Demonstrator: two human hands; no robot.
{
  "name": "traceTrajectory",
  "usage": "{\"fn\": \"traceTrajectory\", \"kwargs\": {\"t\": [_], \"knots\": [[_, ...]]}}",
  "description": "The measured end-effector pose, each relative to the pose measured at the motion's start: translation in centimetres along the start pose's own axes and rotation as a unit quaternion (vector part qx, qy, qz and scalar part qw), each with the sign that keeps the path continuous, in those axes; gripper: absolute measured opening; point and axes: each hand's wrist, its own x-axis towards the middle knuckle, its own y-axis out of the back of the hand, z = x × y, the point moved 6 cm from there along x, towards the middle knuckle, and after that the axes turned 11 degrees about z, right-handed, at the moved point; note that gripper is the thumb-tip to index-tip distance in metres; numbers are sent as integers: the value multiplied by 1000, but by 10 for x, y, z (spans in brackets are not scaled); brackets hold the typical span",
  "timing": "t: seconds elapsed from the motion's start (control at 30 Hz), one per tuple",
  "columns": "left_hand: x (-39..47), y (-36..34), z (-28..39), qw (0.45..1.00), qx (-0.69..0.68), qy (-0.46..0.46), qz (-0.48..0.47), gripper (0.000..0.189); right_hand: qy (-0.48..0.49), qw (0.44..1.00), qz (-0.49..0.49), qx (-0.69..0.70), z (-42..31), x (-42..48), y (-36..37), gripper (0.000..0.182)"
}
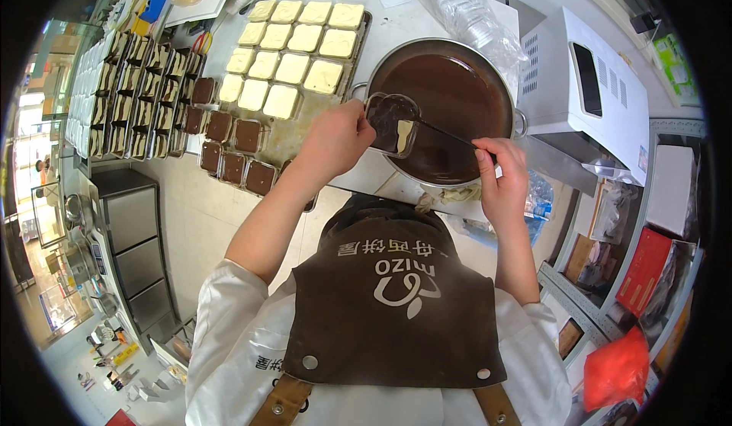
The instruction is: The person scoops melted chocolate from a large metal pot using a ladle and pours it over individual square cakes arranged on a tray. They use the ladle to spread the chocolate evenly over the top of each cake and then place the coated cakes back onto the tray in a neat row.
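My left hand [342, 137] grips a small square clear plastic cup [405, 131] by its near-left corner. Dark chocolate covers most of the cup's top, and a strip of pale cream shows at its right side. Between the fingers and thumb of my right hand [504, 170] is the thin dark handle [449, 133] of a utensil that reaches over the cup; its head cannot be made out against the chocolate. Both are above a wide steel pot [373, 71] of glossy melted chocolate [457, 97].
Left of the pot, a tray [271, 133] bears rows of cream-topped cups [304, 38]. Chocolate-topped cups [233, 167] sit along its left and near edges. Stacked layered cups [140, 91] stand farther left. A white microwave-like appliance [583, 83] and bagged plastic lids [466, 9] flank the pot.
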Motion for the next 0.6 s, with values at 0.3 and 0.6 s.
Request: {"fn": "traceTrajectory", "kwargs": {"t": [0.3,0.6], "knots": [[10,-35,-27,984,17,50,-170,21,-32,999,-36,-4,22,-18,-5,9],[9,-33,-16,986,58,49,-148,21,-76,997,-22,6,35,-25,0,9]]}}
